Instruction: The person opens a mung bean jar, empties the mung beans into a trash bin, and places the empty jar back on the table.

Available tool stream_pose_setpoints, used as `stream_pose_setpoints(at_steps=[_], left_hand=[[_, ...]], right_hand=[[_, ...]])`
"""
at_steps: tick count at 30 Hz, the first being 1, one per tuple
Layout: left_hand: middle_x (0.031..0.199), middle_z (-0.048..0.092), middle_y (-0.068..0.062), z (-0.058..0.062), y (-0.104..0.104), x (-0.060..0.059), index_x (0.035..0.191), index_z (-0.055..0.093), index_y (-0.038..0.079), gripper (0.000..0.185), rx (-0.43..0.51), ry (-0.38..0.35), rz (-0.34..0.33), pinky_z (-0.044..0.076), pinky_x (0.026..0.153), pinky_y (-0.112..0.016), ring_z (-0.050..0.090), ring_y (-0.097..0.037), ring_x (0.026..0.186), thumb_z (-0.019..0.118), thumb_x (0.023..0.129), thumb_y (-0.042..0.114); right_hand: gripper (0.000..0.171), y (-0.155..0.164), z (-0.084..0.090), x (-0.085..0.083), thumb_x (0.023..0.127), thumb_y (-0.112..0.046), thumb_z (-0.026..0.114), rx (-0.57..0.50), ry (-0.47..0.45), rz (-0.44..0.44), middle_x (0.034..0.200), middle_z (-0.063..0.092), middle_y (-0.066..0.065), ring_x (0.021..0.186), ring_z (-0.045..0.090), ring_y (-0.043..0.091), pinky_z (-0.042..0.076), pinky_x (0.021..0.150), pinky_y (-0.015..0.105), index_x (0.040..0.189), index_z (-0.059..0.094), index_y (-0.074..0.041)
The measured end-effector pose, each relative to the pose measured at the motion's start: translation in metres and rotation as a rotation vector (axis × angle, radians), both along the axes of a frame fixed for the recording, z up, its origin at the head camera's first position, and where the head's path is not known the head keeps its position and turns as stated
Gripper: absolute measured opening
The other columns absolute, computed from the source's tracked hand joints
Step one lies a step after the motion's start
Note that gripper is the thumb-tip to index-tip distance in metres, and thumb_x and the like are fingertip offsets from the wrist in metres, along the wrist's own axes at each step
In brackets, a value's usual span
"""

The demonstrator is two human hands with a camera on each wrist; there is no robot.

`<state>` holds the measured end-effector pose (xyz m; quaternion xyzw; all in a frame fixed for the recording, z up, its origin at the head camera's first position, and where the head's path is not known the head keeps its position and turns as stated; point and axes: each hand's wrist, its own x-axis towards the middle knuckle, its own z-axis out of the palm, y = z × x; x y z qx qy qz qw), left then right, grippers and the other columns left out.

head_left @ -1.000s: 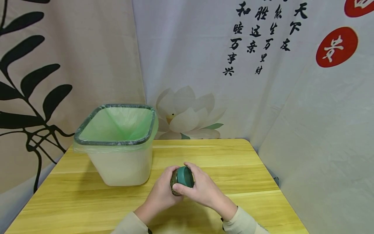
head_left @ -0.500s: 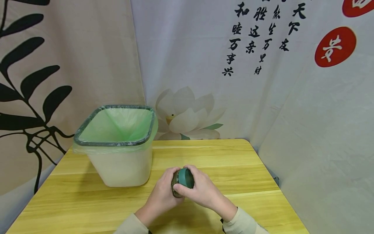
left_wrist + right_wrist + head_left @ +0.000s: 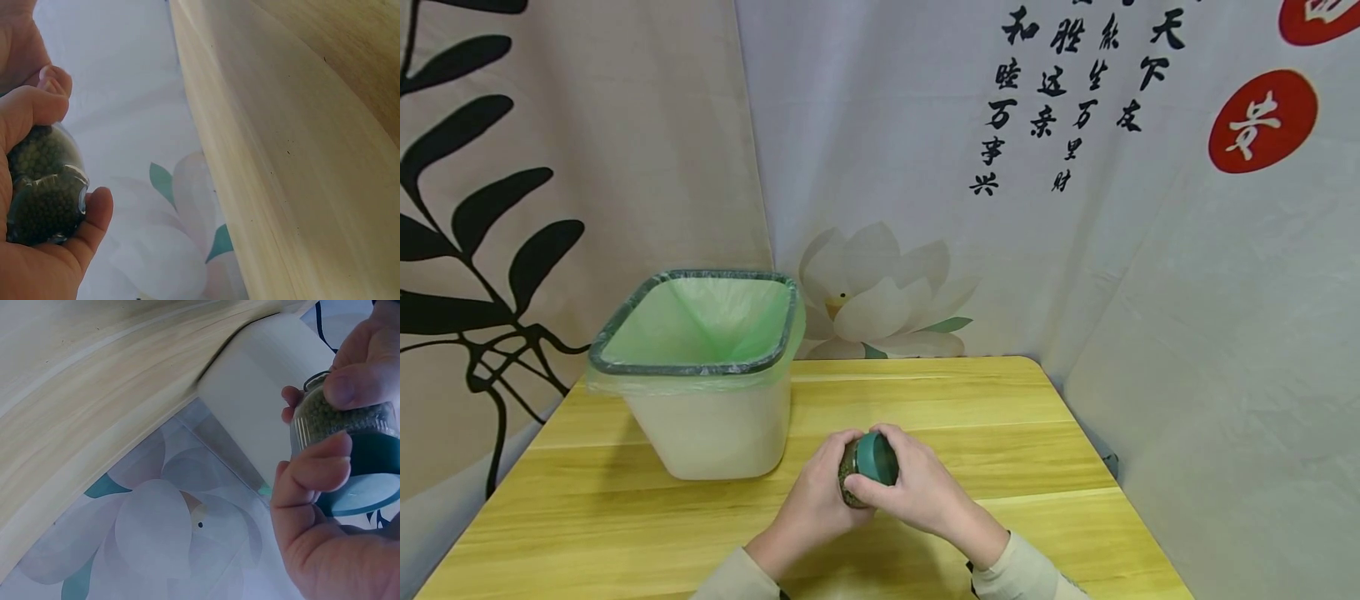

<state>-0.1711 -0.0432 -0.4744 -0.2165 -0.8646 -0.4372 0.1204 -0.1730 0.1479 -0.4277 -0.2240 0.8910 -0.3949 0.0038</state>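
Note:
A small clear jar (image 3: 847, 480) full of small round green grains is held tilted above the table, its teal lid (image 3: 877, 458) facing right. My left hand (image 3: 818, 490) grips the jar's body. Fingers and thumb of my right hand (image 3: 921, 487) curl round the lid's edge. From the left wrist, the jar's rounded glass base (image 3: 47, 200) shows between the fingers. In the right wrist view, the lid (image 3: 374, 453) covers the jar, and the grains (image 3: 331, 419) are visible through the glass.
A pale bin (image 3: 715, 429) with a green liner bag (image 3: 730, 317) stands on the left of the wooden table (image 3: 985, 417). Behind the table hangs a printed cloth (image 3: 887, 133) with a lotus and black characters.
The right index finger has come down slightly on the lid's edge since the oldest frame. Both hands keep hold of the jar in nearly the same place.

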Motion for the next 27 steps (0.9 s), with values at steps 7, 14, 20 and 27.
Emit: stream_pose_setpoints(at_steps=[7, 14, 20, 27], left_hand=[[0.133, 0.064, -0.006, -0.0021, -0.0011, -0.0011, 0.144, 0.052, 0.007, 0.09, 0.013, -0.045, -0.022, 0.062, 0.093, -0.04, 0.067, -0.019, 0.113, 0.097, 0.066, 0.01], [0.135, 0.064, -0.007, -0.0037, -0.0024, -0.0023, 0.145, 0.051, 0.006, 0.09, 0.016, -0.052, -0.049, 0.062, 0.094, -0.041, 0.067, -0.02, 0.114, 0.097, 0.068, 0.012], [0.136, 0.064, -0.006, -0.0038, -0.0032, -0.0026, 0.146, 0.051, 0.007, 0.09, 0.024, -0.071, -0.061, 0.061, 0.095, -0.04, 0.067, -0.02, 0.115, 0.097, 0.069, 0.013], [0.136, 0.065, -0.006, -0.0023, -0.0043, -0.0028, 0.147, 0.051, 0.008, 0.09, 0.028, -0.098, -0.071, 0.061, 0.094, -0.039, 0.067, -0.02, 0.114, 0.097, 0.07, 0.014]], right_hand=[[0.062, 0.0006, -0.0009, 0.0004, 0.095, -0.059, 0.071, 0.009, 0.01, 0.01, 0.121, 0.07, 0.0, 0.092, 0.066, 0.01, 0.057, 0.07, 0.024, 0.14, 0.058, -0.019], [0.066, 0.0022, -0.0011, 0.0008, 0.095, -0.059, 0.072, 0.018, 0.016, 0.013, 0.126, 0.07, 0.001, 0.097, 0.066, 0.011, 0.057, 0.073, 0.024, 0.144, 0.057, -0.017], [0.068, 0.003, -0.0015, 0.0014, 0.094, -0.06, 0.072, 0.032, 0.026, 0.009, 0.128, 0.07, 0.001, 0.099, 0.067, 0.013, 0.057, 0.075, 0.024, 0.145, 0.056, -0.017], [0.067, 0.0031, -0.0009, 0.0018, 0.093, -0.06, 0.073, 0.037, 0.033, 0.021, 0.124, 0.069, 0.0, 0.097, 0.066, 0.011, 0.057, 0.074, 0.024, 0.142, 0.057, -0.018]])
